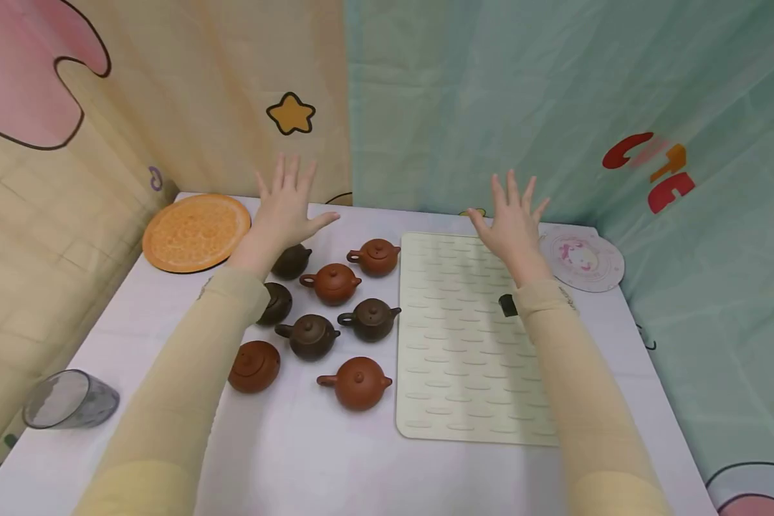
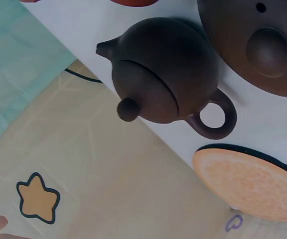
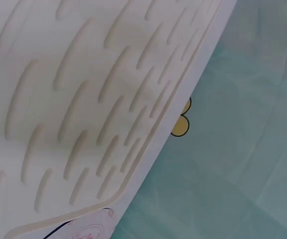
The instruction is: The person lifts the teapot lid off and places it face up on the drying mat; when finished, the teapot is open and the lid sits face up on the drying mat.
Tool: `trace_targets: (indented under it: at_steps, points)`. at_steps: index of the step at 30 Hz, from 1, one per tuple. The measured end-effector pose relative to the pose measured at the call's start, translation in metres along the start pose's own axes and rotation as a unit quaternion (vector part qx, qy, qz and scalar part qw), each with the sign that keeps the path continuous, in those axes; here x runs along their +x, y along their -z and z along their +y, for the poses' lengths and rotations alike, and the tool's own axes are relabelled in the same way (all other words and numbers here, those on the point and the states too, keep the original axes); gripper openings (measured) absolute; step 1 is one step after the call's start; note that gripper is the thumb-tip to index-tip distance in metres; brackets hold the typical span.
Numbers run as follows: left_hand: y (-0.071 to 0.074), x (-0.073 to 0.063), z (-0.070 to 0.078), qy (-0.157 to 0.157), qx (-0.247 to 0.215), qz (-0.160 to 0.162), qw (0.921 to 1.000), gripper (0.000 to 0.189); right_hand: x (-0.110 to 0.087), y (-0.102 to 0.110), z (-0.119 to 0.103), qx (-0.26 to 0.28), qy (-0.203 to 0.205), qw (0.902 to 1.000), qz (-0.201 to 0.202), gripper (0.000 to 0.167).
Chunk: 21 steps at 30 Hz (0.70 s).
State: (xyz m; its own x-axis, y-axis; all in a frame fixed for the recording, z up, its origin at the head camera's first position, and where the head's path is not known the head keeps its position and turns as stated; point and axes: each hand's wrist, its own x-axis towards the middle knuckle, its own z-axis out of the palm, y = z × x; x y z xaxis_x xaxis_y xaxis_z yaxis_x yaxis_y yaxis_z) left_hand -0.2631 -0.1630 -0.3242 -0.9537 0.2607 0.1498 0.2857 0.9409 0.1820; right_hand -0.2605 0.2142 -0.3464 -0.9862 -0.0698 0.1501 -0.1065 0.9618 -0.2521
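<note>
My left hand (image 1: 285, 213) is raised near the back of the table, fingers spread, holding nothing. Just beyond that wrist sits a dark brown teapot (image 1: 290, 262), which fills much of the left wrist view. Other teapots stand in loose rows: reddish ones (image 1: 359, 385) and dark brown ones (image 1: 311, 337). Part of a dark teapot (image 1: 274, 304) is hidden by the left sleeve. My right hand (image 1: 512, 223), also spread and holding nothing, hangs over the far part of a cream ridged mat (image 1: 458, 344). In the right wrist view only the mat (image 3: 83, 99) and its surroundings appear.
An orange round placemat (image 1: 196, 233) lies at the back left. A grey see-through cup (image 1: 71, 400) lies near the left edge. At the back right is a pale round disc (image 1: 583, 259) with a pink print. Patterned curtains (image 1: 458, 107) border the table.
</note>
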Motion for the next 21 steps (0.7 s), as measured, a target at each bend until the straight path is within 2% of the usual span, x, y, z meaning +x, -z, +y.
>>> trace_targets:
  at_steps: [5,9,12,14,17,21]
  points:
    - [0.004,-0.008,0.008,-0.029,-0.014,0.013,0.9994,0.092,-0.010,0.000,-0.013,0.014,0.041,0.9990,0.013,0.079]
    - [0.009,-0.025,0.019,-0.086,-0.043,0.043,0.9945,0.081,-0.029,-0.003,-0.032,0.028,0.091,0.9950,0.030,0.074]
    - [0.011,-0.046,0.027,-0.137,-0.074,0.066,0.9857,0.074,-0.050,-0.005,-0.049,0.055,0.137,0.9883,0.037,0.071]
    - [0.010,-0.063,0.031,-0.165,-0.092,0.070,0.9794,0.071,-0.066,-0.008,-0.061,0.078,0.169,0.9816,0.040,0.068]
    - [0.006,-0.092,0.034,-0.193,-0.124,0.065,0.9712,0.066,-0.093,-0.014,-0.076,0.118,0.217,0.9683,0.039,0.062]
    - [-0.003,-0.133,0.034,-0.207,-0.155,0.048,0.9648,0.058,-0.125,-0.026,-0.091,0.159,0.271,0.9489,0.026,0.053]
